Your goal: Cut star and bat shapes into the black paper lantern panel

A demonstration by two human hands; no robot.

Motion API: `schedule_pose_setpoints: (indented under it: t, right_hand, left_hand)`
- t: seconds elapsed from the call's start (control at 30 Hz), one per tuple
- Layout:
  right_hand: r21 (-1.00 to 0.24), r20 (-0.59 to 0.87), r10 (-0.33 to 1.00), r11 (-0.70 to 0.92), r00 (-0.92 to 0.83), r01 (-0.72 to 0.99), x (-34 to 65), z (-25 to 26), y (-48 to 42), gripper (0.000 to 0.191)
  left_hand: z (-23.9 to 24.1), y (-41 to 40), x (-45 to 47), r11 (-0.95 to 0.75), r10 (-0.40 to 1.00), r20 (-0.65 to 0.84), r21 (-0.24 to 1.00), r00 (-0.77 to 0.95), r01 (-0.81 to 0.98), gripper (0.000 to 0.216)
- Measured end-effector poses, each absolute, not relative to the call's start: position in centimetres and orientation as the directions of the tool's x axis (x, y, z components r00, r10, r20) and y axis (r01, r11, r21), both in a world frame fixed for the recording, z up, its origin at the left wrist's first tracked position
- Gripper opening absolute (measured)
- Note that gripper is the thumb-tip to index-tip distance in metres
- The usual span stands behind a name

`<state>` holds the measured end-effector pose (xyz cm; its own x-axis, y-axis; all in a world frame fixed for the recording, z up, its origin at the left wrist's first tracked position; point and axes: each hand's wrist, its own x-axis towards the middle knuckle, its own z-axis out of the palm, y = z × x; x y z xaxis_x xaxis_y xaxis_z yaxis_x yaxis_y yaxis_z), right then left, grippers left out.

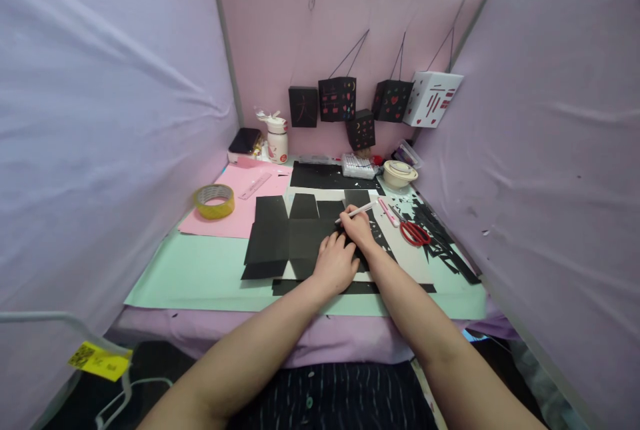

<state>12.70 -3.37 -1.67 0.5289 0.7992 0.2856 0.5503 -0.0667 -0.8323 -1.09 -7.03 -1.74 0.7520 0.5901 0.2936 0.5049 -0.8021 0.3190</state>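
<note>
A black card sheet (270, 235), cut into flaps and creased into panels, lies flat in front of me on a pale board (417, 263). My left hand (336, 262) rests flat on the card with its fingers stretched out. Just beyond it, my right hand (356, 226) is closed round a slim white pen-like tool (364, 209), whose tip points down at the card. Whether it is a pen or a craft knife is too small to tell. A pink-and-white cutter (389, 213) and red-handled scissors (415, 233) lie to the right of my right hand.
Yellow tape (215, 201) and a ruler (255, 186) lie on pink paper (225, 220) at left. Black scraps (440, 240) litter the right side. A white bottle (277, 140), cream bowl (400, 175) and marker box (358, 166) stand behind. Several paper lanterns (337, 99) hang at the back.
</note>
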Motion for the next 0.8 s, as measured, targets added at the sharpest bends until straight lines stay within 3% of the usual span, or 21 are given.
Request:
schedule_pose_setpoints:
  t: [0.8]
  right_hand:
    - [-0.820,0.272,0.855,-0.035,0.442,0.571,12.58,-1.83,-3.51,0.012]
  left_hand:
    - [-1.76,-7.01,-1.00,-0.796,0.597,0.286,0.329,0.749,0.508,0.022]
